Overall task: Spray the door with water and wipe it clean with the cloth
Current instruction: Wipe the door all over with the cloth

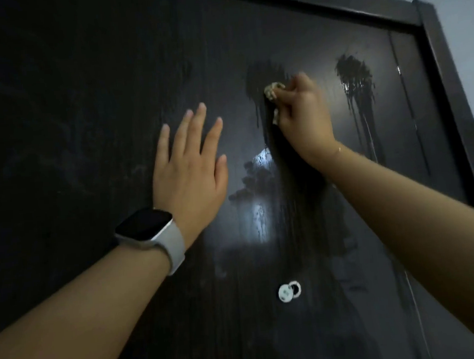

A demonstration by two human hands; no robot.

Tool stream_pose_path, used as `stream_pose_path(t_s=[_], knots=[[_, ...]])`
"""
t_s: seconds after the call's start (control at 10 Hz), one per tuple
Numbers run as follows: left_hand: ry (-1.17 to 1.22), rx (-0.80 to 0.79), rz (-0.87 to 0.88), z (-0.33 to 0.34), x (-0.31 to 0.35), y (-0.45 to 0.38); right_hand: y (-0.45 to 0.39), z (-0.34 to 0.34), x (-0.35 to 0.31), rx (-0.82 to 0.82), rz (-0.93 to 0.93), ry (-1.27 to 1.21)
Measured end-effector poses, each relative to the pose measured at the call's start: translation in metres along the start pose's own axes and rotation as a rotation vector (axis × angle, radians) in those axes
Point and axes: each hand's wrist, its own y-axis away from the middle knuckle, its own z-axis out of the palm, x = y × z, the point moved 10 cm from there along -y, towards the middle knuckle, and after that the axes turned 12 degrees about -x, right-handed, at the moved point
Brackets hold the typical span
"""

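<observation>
A dark wooden door (85,106) fills the view, with wet streaks and drips running down its upper right part. My right hand (301,113) is closed around a small bunched light cloth (272,90), pressing it against a wet patch high on the door. My left hand (189,160) lies flat on the door to the left, fingers spread, holding nothing; a white smartwatch sits on that wrist. No spray bottle is in view.
A second wet splash (355,78) with drips sits to the right of the cloth. A small round white peephole cover (288,290) is lower on the door. The dark door frame (447,80) and a pale wall (469,23) border the right side.
</observation>
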Motion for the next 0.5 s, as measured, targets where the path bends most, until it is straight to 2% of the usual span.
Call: stream_pose_path(t_s=[0.1, 0.3, 0.4, 0.5], knots=[[-0.016, 0.020, -0.037, 0.009, -0.003, -0.011, -0.020, -0.004, 0.011, 0.033, 0.074, -0.138], [-0.026, 0.070, -0.017, 0.009, -0.002, -0.006, 0.095, -0.003, -0.025, -0.062, -0.143, -0.149], [-0.025, 0.072, -0.013, 0.009, -0.001, -0.007, 0.070, -0.001, -0.017, -0.050, -0.147, -0.117], [-0.024, 0.087, -0.013, 0.008, -0.003, -0.007, -0.001, -0.001, 0.001, 0.034, -0.070, -0.112]])
